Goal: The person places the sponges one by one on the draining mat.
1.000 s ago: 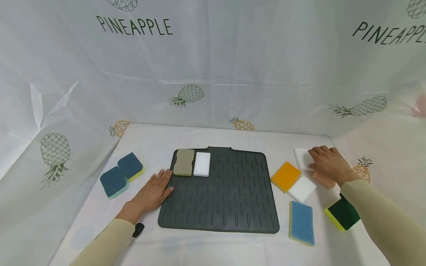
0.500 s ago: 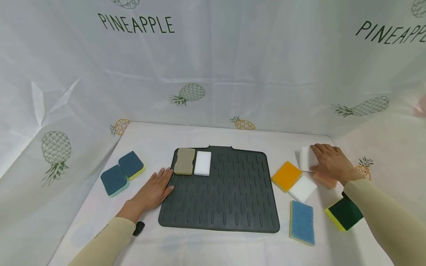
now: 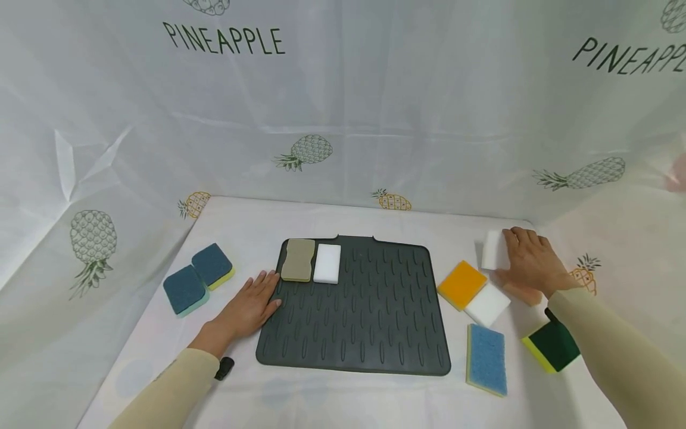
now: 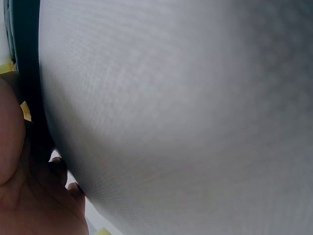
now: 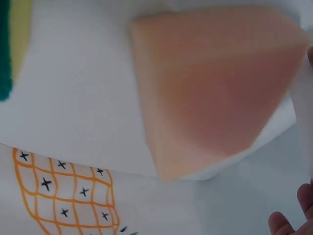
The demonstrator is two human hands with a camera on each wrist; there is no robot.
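My right hand grips a white sponge at the far right of the table, its left part showing beyond the fingers. In the right wrist view a white strip runs between thumb and fingertips at the right edge. Under that hand lies a peach-coloured sponge, partly covered; it fills much of the right wrist view. My left hand lies flat with its fingertips on the left edge of a dark grey ridged mat. A beige wavy-sided sponge and a white sponge lie side by side at the mat's top left.
Two dark blue sponges lie left of the mat. On the right are an orange sponge overlapping a white one, a light blue sponge, and a green-and-yellow sponge near the right sleeve. A pineapple-print curtain hangs behind.
The white sponge in my right hand has shifted right and slightly away, tilting so that it looks narrower. My left hand stays on the mat's edge.
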